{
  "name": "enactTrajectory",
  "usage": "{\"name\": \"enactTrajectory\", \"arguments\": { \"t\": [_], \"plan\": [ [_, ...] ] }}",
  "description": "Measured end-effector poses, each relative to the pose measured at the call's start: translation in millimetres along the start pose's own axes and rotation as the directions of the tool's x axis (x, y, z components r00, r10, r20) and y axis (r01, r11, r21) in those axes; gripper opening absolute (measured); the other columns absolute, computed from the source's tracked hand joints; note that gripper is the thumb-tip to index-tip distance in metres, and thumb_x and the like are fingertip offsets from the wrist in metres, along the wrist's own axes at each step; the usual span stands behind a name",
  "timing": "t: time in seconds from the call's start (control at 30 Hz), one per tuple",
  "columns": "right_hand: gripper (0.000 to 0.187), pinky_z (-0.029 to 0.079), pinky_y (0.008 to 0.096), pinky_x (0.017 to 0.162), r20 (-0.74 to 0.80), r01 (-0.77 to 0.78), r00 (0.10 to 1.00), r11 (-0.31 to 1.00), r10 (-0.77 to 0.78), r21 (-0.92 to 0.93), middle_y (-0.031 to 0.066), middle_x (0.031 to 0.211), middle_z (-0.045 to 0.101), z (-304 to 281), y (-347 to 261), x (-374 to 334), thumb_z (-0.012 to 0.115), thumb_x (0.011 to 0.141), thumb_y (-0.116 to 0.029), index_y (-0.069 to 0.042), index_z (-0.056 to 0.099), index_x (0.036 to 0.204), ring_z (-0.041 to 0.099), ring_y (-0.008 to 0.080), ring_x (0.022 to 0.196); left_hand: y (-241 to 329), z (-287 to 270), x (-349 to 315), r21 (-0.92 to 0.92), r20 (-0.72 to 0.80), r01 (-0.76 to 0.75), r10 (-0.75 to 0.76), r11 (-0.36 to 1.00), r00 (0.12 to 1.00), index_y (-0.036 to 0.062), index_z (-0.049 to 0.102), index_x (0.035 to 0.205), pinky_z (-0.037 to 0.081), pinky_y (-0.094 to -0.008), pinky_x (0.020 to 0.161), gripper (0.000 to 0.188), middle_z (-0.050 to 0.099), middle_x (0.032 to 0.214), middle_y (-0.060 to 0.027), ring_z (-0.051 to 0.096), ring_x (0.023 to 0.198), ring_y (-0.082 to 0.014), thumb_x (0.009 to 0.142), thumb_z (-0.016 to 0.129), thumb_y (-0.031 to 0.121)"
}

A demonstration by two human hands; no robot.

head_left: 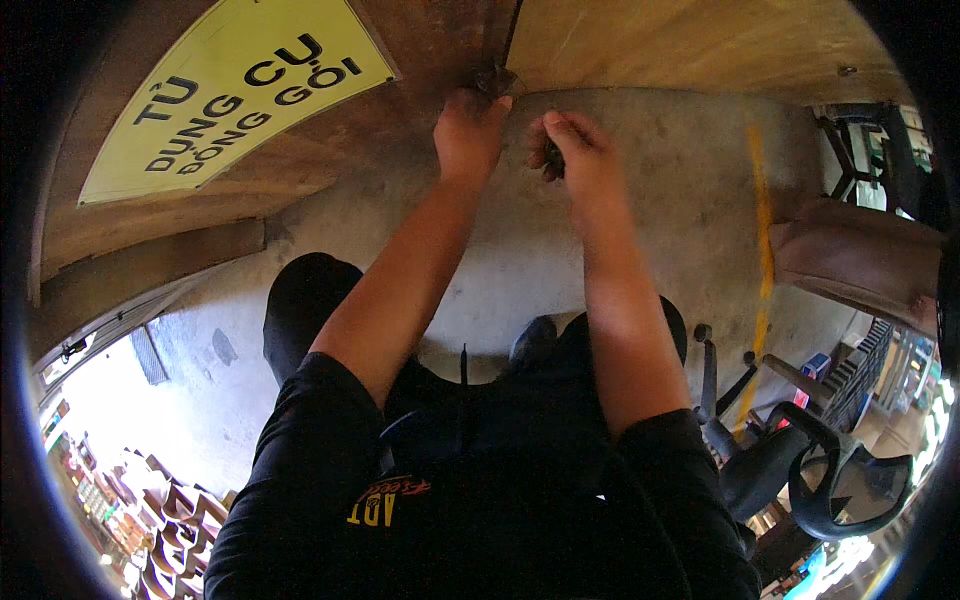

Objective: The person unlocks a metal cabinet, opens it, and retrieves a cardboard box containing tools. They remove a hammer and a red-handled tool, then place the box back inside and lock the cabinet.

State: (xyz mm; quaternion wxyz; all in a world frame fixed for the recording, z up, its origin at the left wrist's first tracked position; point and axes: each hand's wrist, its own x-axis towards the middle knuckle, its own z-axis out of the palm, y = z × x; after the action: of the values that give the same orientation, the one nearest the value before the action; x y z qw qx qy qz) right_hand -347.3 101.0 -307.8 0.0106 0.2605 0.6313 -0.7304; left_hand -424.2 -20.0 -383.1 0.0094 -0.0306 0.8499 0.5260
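Observation:
In front of me stands a brown wooden cabinet (440, 75), with a dark seam between its two doors. My left hand (468, 135) is raised to the lower end of that seam, its fingers closed on a small dark fitting (494, 80). The fitting looks like a padlock or latch, but its shape is mostly hidden. Just to the right, my right hand (575, 145) is closed and slightly blurred, apart from the cabinet. Between its fingers shows a small dark object (554, 158), too unclear to name.
A yellow sign (240, 95) is fixed to the left door. Below lies a grey concrete floor (690, 190) with a yellow line (763, 240). A black office chair (830, 480) stands at the lower right. Brown curved pieces (175, 530) are stacked at the lower left.

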Motion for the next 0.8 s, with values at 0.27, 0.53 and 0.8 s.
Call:
{"name": "enactTrajectory", "arguments": {
  "t": [0.27, 0.53, 0.8],
  "plan": [
    [0.019, 0.044, 0.0294, 0.055, -0.027, 0.088, 0.994, 0.945, -0.101, -0.316, 0.0049, 0.074, 0.067, -20, 12, 1, 0.065, 0.093, -0.023, -0.004, 0.071, 0.093, 0.062, 0.0147, 0.063, 2, -29, -12, -0.612, 0.509, 0.461, -0.126, 0.642, 0.852, -0.0008, 0.061, 0.102, 0.053, -0.0353, 0.066, 0.036, 0.066, 0.090, -0.0103, 0.064, 0.079, -0.0184, 0.089, 0.072, 0.030],
    [0.020, 0.049, 0.0308, 0.059, 0.109, 0.411, 0.854, 0.531, -0.509, -0.741, 0.0074, 0.073, 0.068, 4, 31, 0, 0.067, 0.089, -0.020, -0.003, 0.072, 0.098, 0.062, 0.0152, 0.060, 10, -39, -6, -0.597, 0.645, 0.612, -0.143, 0.518, 0.750, 0.0034, 0.064, 0.101, 0.048, -0.0344, 0.061, 0.032, 0.060, 0.079, -0.0066, 0.057, 0.069, -0.0182, 0.093, 0.067, 0.033],
    [0.017, 0.047, 0.0284, 0.052, 0.043, 0.283, 0.956, 0.875, -0.290, -0.394, 0.0075, 0.073, 0.067, 16, 28, -7, 0.066, 0.091, -0.014, 0.001, 0.072, 0.095, 0.060, 0.0132, 0.058, 5, -38, -1, -0.575, 0.694, 0.674, -0.160, 0.464, 0.702, 0.0053, 0.064, 0.097, 0.043, -0.0312, 0.059, 0.033, 0.061, 0.078, -0.0054, 0.054, 0.067, -0.0158, 0.092, 0.067, 0.038]
  ]
}}
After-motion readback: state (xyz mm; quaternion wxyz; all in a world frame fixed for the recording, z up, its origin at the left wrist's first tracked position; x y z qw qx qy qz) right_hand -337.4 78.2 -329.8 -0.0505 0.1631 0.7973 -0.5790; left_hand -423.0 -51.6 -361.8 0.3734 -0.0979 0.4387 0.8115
